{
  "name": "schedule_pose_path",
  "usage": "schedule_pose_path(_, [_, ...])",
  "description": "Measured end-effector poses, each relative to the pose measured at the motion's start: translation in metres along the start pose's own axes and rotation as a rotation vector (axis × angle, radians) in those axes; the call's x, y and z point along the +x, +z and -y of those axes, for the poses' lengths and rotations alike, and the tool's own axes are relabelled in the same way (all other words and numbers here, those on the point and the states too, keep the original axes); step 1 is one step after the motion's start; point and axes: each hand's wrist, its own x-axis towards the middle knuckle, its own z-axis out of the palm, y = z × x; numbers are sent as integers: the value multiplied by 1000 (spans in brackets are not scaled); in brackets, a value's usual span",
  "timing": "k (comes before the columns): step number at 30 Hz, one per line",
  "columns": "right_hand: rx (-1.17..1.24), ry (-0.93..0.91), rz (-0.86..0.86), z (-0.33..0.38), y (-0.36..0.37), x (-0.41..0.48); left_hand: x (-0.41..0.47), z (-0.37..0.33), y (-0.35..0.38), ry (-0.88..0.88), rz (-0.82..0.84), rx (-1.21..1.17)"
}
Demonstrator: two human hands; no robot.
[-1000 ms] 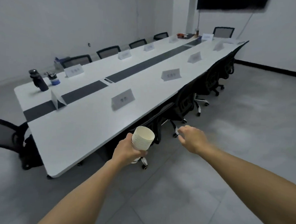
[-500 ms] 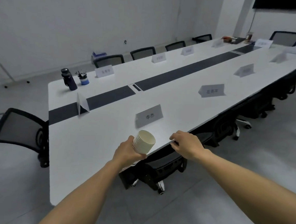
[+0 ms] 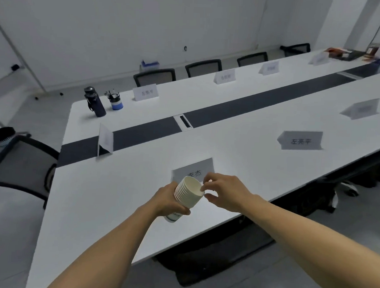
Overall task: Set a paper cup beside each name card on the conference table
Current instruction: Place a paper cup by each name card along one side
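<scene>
Brings the right hand [image 3: 224, 192] over to the stack of paper cups [image 3: 185, 197], ready to peel off the first.
Half a second back, kept it apart at the near edge of the conference table [image 3: 115, 206]; now pinches the rim of the top cup [image 3: 193, 185] between thumb and forefinger, grips the stack round its middle in the left hand [image 3: 168, 201], above that edge just before the nearest name card [image 3: 193, 171] — likely starts the round here.

A long white table [image 3: 249, 164] with a dark centre strip [image 3: 252, 103] fills a plain meeting room with white walls [image 3: 124, 30] and a grey floor [image 3: 7, 244]. Black mesh-backed chairs [image 3: 155, 78] line its far side; one more chair [image 3: 23, 159] stands at the near end, a wheeled whiteboard stand [image 3: 24, 60] behind.
</scene>
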Motion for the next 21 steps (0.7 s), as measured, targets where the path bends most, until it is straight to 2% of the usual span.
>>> schedule_pose_path(8, [78,-262,55,-83,-1,57,60,-27,-2,-139,26,-166])
schedule_pose_path(14, [190,-429,74,-91,19,96,65,-10,-11,-298,6,-265])
schedule_pose_path(21, [210,-505,59,-90,35,144,83,6,-40,-355,-6,-287])
